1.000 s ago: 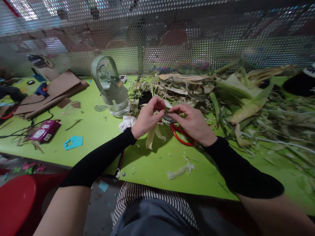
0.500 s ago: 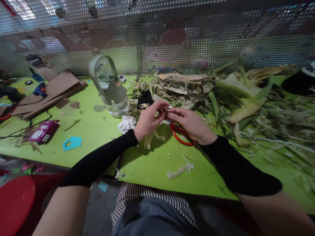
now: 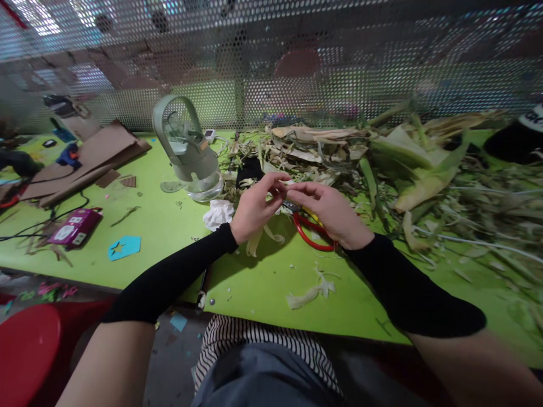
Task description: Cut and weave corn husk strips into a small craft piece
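Left hand (image 3: 254, 208) and right hand (image 3: 328, 212) meet above the middle of the green worktop (image 3: 263, 282), fingertips pinched together on a pale husk strip (image 3: 265, 234) that hangs down below the left hand. Red-handled scissors (image 3: 311, 232) lie under the right hand; contact cannot be told. Heap of corn husks (image 3: 382, 152) covers the far right. Small green fan (image 3: 186, 144) stands toward the far edge, left of the hands.

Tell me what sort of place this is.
Probably a craft workbench: a green table heaped with corn husks, red-handled scissors beside the hands, and cardboard at the far left.
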{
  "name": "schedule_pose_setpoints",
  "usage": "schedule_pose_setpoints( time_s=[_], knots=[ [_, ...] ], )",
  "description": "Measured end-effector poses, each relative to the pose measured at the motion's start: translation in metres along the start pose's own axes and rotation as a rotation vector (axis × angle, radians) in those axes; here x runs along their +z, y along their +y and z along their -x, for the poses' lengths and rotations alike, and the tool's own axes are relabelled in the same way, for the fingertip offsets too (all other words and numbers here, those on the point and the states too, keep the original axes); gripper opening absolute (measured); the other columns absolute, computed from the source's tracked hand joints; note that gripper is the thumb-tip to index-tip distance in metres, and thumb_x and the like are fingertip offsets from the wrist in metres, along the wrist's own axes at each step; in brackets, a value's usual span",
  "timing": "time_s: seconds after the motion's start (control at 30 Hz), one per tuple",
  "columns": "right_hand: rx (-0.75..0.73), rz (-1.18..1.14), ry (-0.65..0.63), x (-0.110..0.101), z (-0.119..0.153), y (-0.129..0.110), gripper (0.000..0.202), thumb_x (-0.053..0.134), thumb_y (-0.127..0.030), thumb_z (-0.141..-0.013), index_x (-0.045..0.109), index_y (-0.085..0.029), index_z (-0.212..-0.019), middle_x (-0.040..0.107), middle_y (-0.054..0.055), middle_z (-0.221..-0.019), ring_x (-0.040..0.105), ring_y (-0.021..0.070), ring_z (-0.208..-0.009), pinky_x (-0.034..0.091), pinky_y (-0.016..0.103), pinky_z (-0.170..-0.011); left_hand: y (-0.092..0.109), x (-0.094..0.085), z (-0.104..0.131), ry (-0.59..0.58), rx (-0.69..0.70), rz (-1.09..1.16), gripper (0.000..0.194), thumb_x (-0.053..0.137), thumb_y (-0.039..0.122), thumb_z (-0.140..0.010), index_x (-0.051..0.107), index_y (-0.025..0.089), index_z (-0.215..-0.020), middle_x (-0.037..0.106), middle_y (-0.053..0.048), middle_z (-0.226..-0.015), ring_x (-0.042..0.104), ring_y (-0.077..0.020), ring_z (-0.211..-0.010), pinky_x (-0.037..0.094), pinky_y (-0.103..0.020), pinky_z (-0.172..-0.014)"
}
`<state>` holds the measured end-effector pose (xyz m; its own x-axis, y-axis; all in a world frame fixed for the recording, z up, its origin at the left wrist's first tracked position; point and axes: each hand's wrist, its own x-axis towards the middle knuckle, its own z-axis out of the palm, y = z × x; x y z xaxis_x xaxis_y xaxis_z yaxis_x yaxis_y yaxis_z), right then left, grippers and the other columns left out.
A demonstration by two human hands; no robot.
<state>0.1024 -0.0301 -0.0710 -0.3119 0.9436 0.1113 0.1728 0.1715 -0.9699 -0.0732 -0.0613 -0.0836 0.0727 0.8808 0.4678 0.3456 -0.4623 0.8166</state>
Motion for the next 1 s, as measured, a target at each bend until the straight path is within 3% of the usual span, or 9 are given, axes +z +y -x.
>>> schedule_pose_setpoints(
  time_s=[0.17, 0.33, 0.63, 0.7, 0.8, 0.87, 0.93, 1.0],
  knots=[
    [-0.131, 0.134, 0.019, -0.001, 0.001, 0.005, 0.019, 0.077, -0.042, -0.082, 0.073, -0.023, -0.082, 0.077, 0.008, -0.115, 0.070, 0.0280, -0.110, 0.050, 0.050, -0.107, -0.002, 0.001, -0.002, 0.004, -0.006, -0.010, 0.031, 0.063, 0.005, -0.088, 0.063, 0.020, -0.115, 0.076, -0.003, -0.099, 0.069, -0.0128, -0.089, 0.052, -0.026, -0.084],
    [-0.291, 0.282, 0.012, -0.001, 0.001, 0.003, 0.011, 0.070, -0.034, -0.086, 0.068, -0.024, -0.083, 0.075, 0.009, -0.115, 0.068, 0.0291, -0.115, 0.047, 0.053, -0.109, -0.003, 0.001, -0.003, 0.003, -0.017, -0.056, 0.021, 0.063, 0.006, -0.089, 0.071, 0.018, -0.105, 0.078, -0.007, -0.105, 0.069, -0.0157, -0.094, 0.052, -0.029, -0.089],
    [-0.444, 0.490, -0.144, -0.003, 0.005, -0.003, 0.017, 0.074, -0.039, -0.087, 0.070, -0.025, -0.078, 0.066, 0.009, -0.143, 0.053, 0.0357, -0.140, 0.034, 0.063, -0.120, -0.007, -0.002, -0.006, 0.057, -0.120, 0.059, 0.014, 0.060, 0.007, -0.091, 0.067, 0.017, -0.097, 0.074, -0.003, -0.097, 0.066, -0.0119, -0.086, 0.054, -0.026, -0.083],
    [-0.407, 0.428, -0.087, -0.003, 0.003, 0.000, 0.018, 0.077, -0.041, -0.084, 0.070, -0.026, -0.091, 0.063, 0.010, -0.146, 0.056, 0.0355, -0.136, 0.042, 0.060, -0.115, -0.008, -0.002, -0.007, 0.068, -0.140, 0.098, 0.013, 0.060, 0.007, -0.091, 0.065, 0.017, -0.098, 0.072, -0.002, -0.094, 0.064, -0.0102, -0.080, 0.053, -0.023, -0.074],
    [-0.112, 0.325, -0.078, -0.012, -0.001, -0.003, 0.050, 0.085, -0.050, -0.076, 0.065, -0.025, -0.114, 0.071, 0.011, -0.121, 0.070, 0.0289, -0.097, 0.057, 0.047, -0.081, -0.008, -0.003, -0.009, 0.084, -0.161, 0.129, 0.013, 0.059, 0.008, -0.092, 0.063, 0.017, -0.100, 0.070, -0.002, -0.094, 0.060, -0.0087, -0.075, 0.049, -0.019, -0.063],
    [0.093, 0.374, -0.247, -0.025, -0.002, -0.012, 0.048, 0.084, -0.059, -0.076, 0.068, -0.023, -0.105, 0.070, 0.004, -0.086, 0.061, 0.0205, -0.068, 0.048, 0.036, -0.062, -0.009, -0.005, -0.010, 0.089, -0.160, 0.132, 0.016, 0.058, 0.006, -0.092, 0.062, 0.017, -0.101, 0.068, -0.001, -0.095, 0.060, -0.0081, -0.077, 0.050, -0.018, -0.064],
    [0.058, 0.393, -0.332, -0.037, -0.001, -0.023, 0.042, 0.077, -0.064, -0.083, 0.070, -0.022, -0.086, 0.059, 0.000, -0.069, 0.048, 0.0147, -0.059, 0.037, 0.032, -0.056, -0.011, -0.005, -0.010, 0.049, -0.178, 0.157, 0.021, 0.058, 0.003, -0.090, 0.061, 0.018, -0.105, 0.065, 0.000, -0.091, 0.059, -0.0073, -0.076, 0.050, -0.018, -0.065],
    [-0.050, 0.289, -0.263, -0.043, 0.000, -0.031, 0.040, 0.072, -0.063, -0.088, 0.069, -0.023, -0.081, 0.052, -0.002, -0.064, 0.041, 0.0131, -0.057, 0.033, 0.031, -0.055, -0.012, -0.003, -0.008, -0.056, -0.230, 0.230, 0.030, 0.060, 0.004, -0.089, 0.058, 0.020, -0.114, 0.062, 0.002, -0.085, 0.057, -0.0070, -0.071, 0.049, -0.017, -0.061]
  ],
)
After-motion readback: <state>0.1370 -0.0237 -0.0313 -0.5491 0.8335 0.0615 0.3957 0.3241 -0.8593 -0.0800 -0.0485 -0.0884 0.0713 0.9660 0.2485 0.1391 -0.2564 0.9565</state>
